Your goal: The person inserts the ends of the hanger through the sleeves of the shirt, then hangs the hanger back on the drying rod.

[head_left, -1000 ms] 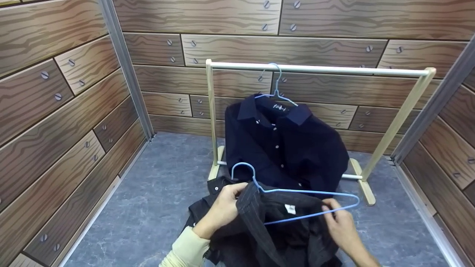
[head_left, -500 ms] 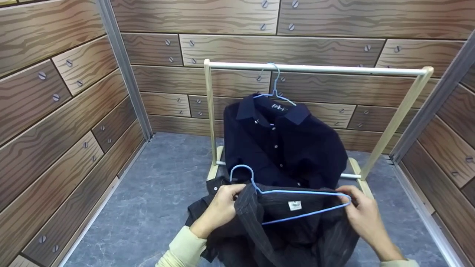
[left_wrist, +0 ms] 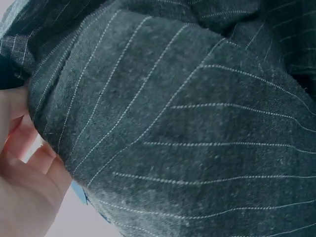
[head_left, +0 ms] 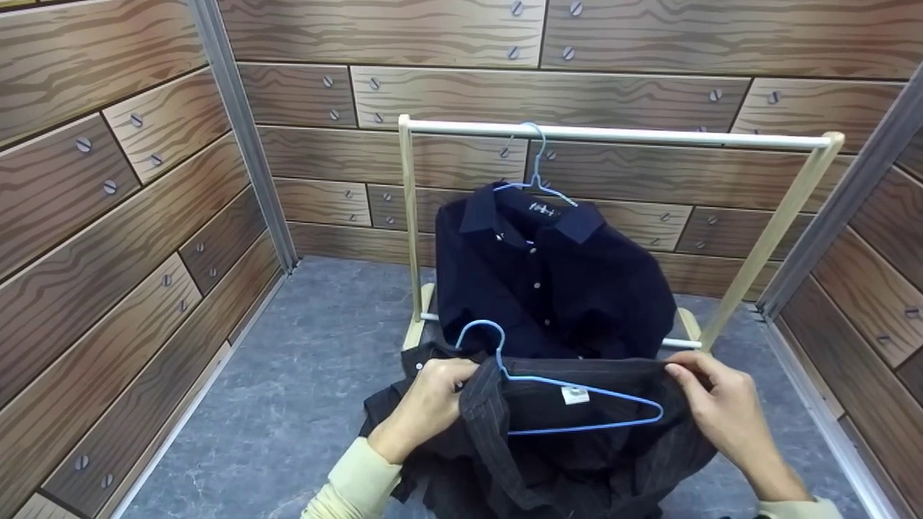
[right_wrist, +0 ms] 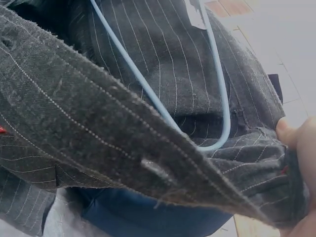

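Observation:
A dark pinstriped shirt [head_left: 606, 461] spreads across the front of the head view, with a white label inside its collar. A blue hanger [head_left: 577, 428] is partly inside it; its hook stands up at the neck and its right end lies within the shirt. My left hand [head_left: 425, 407] grips the collar side by the hook, and in the left wrist view the striped cloth covers much of its fingers. My right hand [head_left: 725, 411] pinches the shirt's right edge, just beyond the hanger's end. In the right wrist view the hanger's rounded end [right_wrist: 215, 145] shows behind a fold of cloth.
Behind the hands stands a clothes rack [head_left: 620, 134] with wooden legs and a white rail. A navy shirt [head_left: 555, 288] hangs from it on another blue hanger [head_left: 537, 166]. Wood-patterned walls [head_left: 303, 151] enclose the grey floor [head_left: 317, 317].
My right hand has moved right, from the hanger's end to the shirt's edge, drawing the cloth out past it. The hanger's right end has dropped inside the shirt. My left hand has stayed put.

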